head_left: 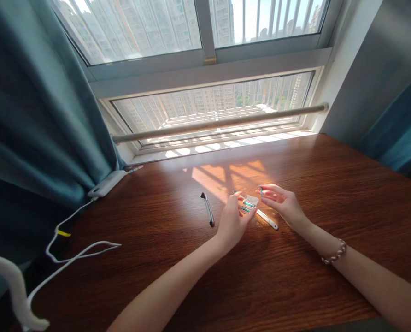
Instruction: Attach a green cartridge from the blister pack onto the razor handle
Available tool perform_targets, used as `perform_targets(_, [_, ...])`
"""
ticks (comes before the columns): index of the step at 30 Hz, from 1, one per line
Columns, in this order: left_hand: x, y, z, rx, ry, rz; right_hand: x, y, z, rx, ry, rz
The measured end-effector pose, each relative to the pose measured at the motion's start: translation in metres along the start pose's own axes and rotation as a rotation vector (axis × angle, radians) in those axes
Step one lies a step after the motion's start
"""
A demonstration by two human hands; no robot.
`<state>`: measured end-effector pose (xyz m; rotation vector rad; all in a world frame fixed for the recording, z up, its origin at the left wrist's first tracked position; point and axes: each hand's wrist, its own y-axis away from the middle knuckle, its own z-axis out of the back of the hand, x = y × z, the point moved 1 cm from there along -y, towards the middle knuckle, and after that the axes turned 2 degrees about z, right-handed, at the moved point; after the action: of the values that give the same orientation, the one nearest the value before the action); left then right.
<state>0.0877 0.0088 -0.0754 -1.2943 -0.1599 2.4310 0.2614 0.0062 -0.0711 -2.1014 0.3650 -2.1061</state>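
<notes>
My left hand [232,220] is closed around a small clear plastic case [251,200], held between thumb and fingers. Teal strips [249,204] show inside that case. To its right, my right hand [284,203] pinches a small, narrow teal piece [261,192] upright between thumb and fingertips, apart from the case. Its exact kind is too small to make out. A slim white handle [268,219] with a hole in its end lies on the table just below the case, its far end hidden. Left of my left hand lies a thin silver-and-black tool [208,210] with a dark head.
The brown wooden table [330,193] reaches to the window sill, with sunlight patches in the middle. A white power strip [108,183] with a white cable [74,213] lies by the blue curtain [36,92] at left. A curved white object [12,281] stands at near left.
</notes>
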Motion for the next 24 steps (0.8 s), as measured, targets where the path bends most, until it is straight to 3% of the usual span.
perform_targets(2, [-0.005, -0.015, -0.010, -0.025, -0.164, -0.002, -0.004, -0.002, 0.003, -0.156, 0.007, -0.001])
perform_targets(6, [-0.019, -0.051, -0.046, 0.144, -0.546, 0.100, -0.015, -0.012, 0.015, -0.327, 0.036, -0.002])
perform_targets(10, [-0.032, -0.072, -0.077, 0.206, -0.599, 0.131, -0.022, -0.020, 0.026, -0.403, 0.081, -0.005])
perform_targets(15, [-0.038, -0.074, -0.090, 0.228, -0.623, 0.025, -0.024, -0.021, 0.030, -0.405, 0.109, 0.008])
perform_targets(19, [-0.036, -0.074, -0.073, 0.212, -0.648, 0.015, -0.024, -0.018, 0.027, -0.359, 0.134, 0.014])
perform_targets(23, [-0.019, -0.068, -0.013, 0.111, -0.694, 0.097, -0.015, -0.015, 0.027, -0.269, 0.252, 0.125])
perform_targets(24, [-0.011, -0.063, 0.007, 0.093, -0.708, 0.178, -0.011, -0.015, 0.027, -0.248, 0.271, 0.142])
